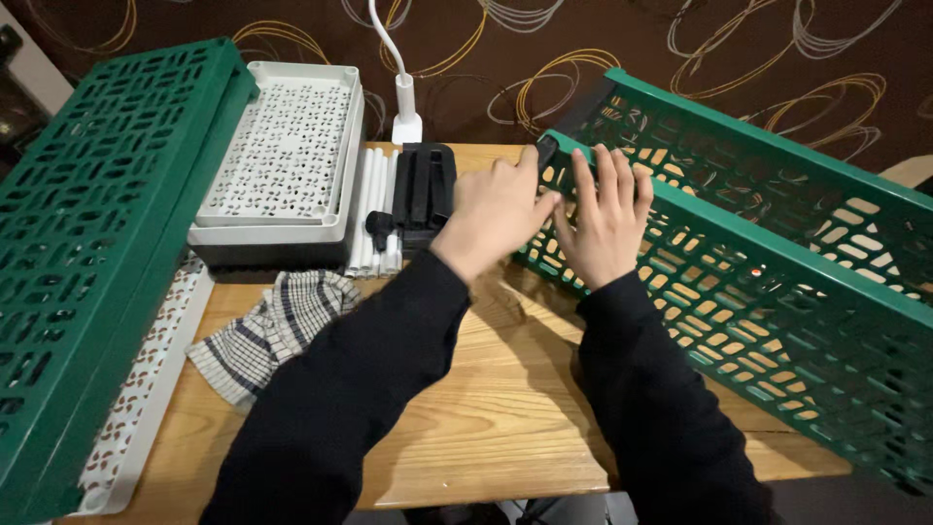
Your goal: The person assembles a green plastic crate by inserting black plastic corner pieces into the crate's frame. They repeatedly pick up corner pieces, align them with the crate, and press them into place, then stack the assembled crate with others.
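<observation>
— So, where are your hands?

— Both are at the near end of a green crate that stands on the right side of a wooden table. My left hand is curled, its thumb and fingers closed on a small black piece at the crate's top corner. My right hand lies flat and open, fingers spread, pressed against the crate's latticed wall just beside the left hand. It grips nothing.

— What else is on the table?

— Just left of my left hand sits a black block, with a bundle of white tubes touching its left side. Beyond those is a white perforated tray stacked on a dark base. A striped cloth lies crumpled in front of the tray, near my left sleeve. A second green panel leans along the far left edge, with a white perforated strip under its lower side. A white lamp stands behind the block, against a dark wall with looping gold lines.
</observation>
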